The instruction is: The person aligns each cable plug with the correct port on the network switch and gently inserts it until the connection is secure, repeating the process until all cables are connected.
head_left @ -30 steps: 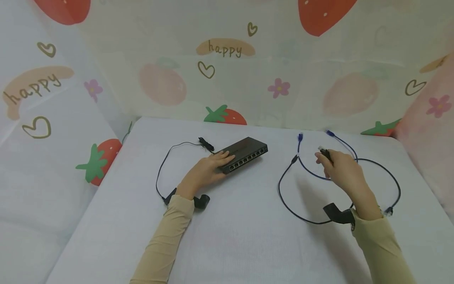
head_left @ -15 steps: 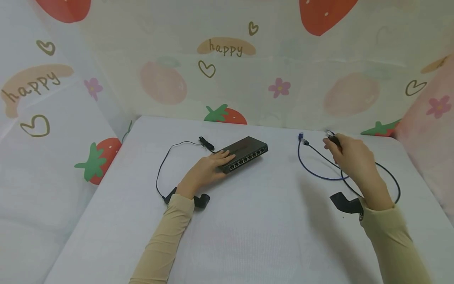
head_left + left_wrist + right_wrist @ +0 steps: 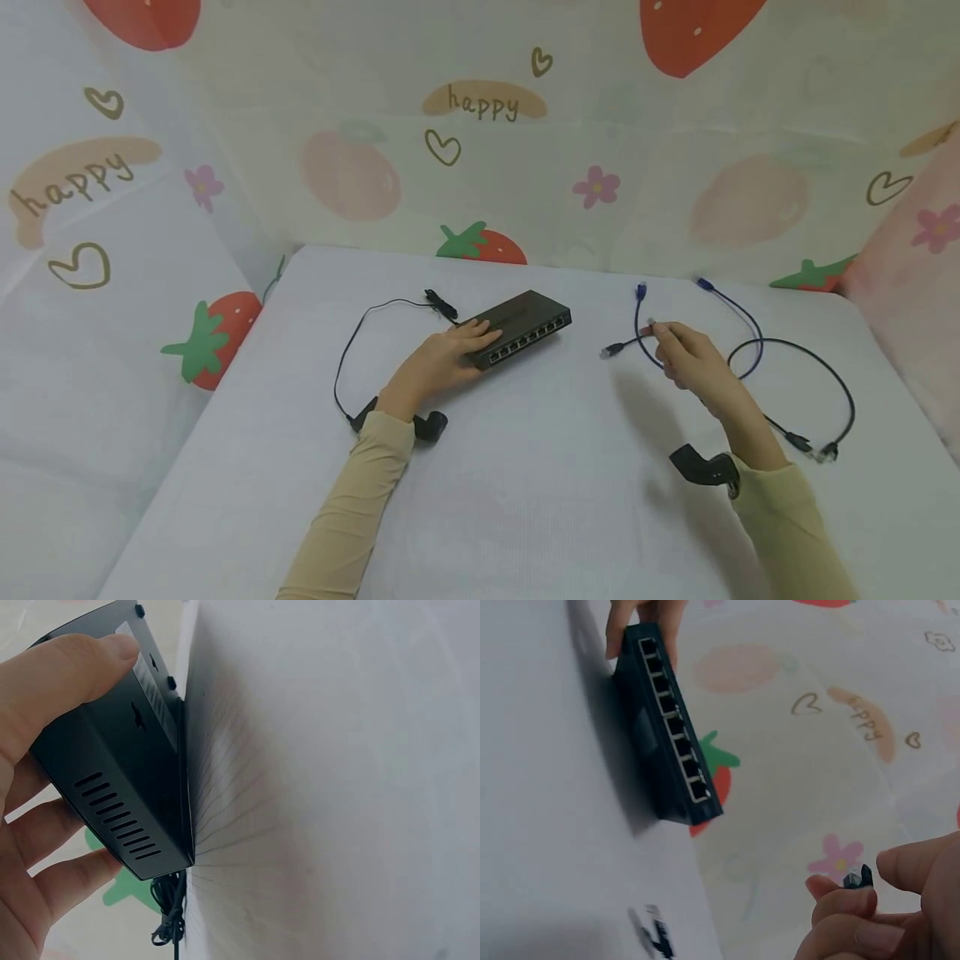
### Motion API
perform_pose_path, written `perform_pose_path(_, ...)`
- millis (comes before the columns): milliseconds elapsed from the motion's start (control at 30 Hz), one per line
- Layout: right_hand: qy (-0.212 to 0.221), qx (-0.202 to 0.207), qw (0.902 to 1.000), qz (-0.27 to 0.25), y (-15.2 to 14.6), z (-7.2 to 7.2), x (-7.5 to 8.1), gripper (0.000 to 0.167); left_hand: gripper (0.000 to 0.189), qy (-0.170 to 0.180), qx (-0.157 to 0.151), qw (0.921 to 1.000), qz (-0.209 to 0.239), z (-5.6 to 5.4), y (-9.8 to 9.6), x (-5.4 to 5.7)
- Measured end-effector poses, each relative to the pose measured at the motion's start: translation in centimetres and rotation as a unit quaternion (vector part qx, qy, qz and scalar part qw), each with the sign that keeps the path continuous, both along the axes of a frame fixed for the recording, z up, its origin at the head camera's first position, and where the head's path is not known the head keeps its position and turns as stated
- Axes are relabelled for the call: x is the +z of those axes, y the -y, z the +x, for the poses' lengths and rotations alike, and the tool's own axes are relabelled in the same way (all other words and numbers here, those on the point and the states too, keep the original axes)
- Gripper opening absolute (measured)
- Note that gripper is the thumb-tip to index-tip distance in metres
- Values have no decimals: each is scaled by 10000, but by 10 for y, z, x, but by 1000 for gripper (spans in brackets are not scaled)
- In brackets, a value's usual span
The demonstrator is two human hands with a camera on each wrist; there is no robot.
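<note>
My left hand (image 3: 438, 360) grips the left end of a black network switch (image 3: 517, 321); its thumb lies on the underside in the left wrist view. The switch is tilted, its row of ports (image 3: 673, 724) showing in the right wrist view. To the right, my right hand (image 3: 697, 362) holds the plug of a network cable (image 3: 857, 877) between thumb and fingers, above the table. Most of that plug is hidden by the fingers. Another dark cable plug (image 3: 615, 347) hangs or lies just left of this hand; which, I cannot tell.
Blue network cable (image 3: 756, 329) and black network cable (image 3: 847, 392) curve over the white table (image 3: 525, 500) around the right hand. Two black plugs (image 3: 798, 442) lie nearer the right arm. A thin black cord (image 3: 356, 333) with a tied bundle (image 3: 441, 304) runs left of the switch.
The right hand has come left and nearer, carrying its cable plug. The loose black plug has shifted left and nearer too. My left hand and the switch have stayed in place.
</note>
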State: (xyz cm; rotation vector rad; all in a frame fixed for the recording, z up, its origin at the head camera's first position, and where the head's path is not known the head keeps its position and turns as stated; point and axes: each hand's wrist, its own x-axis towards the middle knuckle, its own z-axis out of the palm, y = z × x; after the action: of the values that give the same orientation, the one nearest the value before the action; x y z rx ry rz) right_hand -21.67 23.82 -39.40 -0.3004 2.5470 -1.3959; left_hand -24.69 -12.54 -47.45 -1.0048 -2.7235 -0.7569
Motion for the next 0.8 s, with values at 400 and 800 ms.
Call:
perform_pose_path(400, 38, -200, 9977, -640, 22, 6, -34, 45, 61, 29, 0, 10000, -50, 1, 0, 2)
perform_pose_path(800, -528, -254, 9982, -140, 48, 15, -54, 39, 63, 14, -15, 10000, -85, 0, 0, 0)
